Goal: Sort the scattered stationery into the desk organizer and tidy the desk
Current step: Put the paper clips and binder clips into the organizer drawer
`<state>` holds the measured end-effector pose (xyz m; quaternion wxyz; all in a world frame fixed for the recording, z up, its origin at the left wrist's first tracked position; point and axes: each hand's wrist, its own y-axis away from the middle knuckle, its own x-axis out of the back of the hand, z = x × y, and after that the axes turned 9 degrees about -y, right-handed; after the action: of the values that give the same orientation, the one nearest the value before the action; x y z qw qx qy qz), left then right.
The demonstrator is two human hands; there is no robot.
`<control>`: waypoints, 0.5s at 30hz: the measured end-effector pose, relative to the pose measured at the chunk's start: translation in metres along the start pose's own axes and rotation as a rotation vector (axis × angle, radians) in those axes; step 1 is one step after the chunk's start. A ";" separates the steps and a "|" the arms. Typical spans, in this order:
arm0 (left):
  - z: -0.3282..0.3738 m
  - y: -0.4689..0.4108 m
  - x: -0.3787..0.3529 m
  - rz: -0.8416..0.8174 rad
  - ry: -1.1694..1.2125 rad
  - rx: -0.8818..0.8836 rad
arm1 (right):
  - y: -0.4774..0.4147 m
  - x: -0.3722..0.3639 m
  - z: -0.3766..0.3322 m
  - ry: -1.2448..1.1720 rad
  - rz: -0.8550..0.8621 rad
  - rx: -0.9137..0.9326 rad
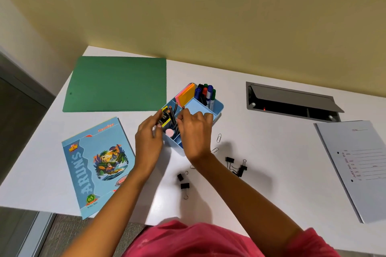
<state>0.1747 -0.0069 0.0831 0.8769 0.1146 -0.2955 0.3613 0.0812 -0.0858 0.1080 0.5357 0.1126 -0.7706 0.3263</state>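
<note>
A light-blue desk organizer [217, 108] stands mid-desk, holding markers [206, 95], orange and pink sticky notes [184, 95] and dark pencils [172, 116] in its front-left compartment. My left hand [149, 137] is at the organizer's left side, its fingers curled on the pencils. My right hand [194, 131] covers the front of the organizer and pinches a pencil top. Black binder clips [236, 166] and a second pair of binder clips [183, 182] lie loose on the desk, with metal paper clips [218, 137] beside my right wrist.
A green folder [117, 84] lies at the back left, and a blue notebook [98, 165] lies at the front left, overhanging the desk edge. A grey file [359, 165] is at the right. An open cable hatch [292, 102] sits behind it.
</note>
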 end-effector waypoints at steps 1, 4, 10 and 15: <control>0.000 0.000 -0.003 -0.014 -0.064 -0.043 | -0.002 -0.001 -0.001 -0.049 -0.002 0.010; 0.000 0.001 -0.014 -0.052 -0.226 -0.105 | -0.004 -0.009 -0.002 -0.192 -0.018 0.012; 0.007 -0.001 -0.026 0.019 -0.361 -0.153 | 0.004 -0.004 -0.001 -0.654 -0.031 -0.120; 0.008 -0.012 -0.027 0.061 -0.508 -0.201 | 0.007 0.018 -0.006 -0.850 0.072 -0.220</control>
<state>0.1641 -0.0338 0.0735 0.7704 0.1051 -0.5436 0.3161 0.0743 -0.0735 0.1229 0.1682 0.1521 -0.9562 0.1854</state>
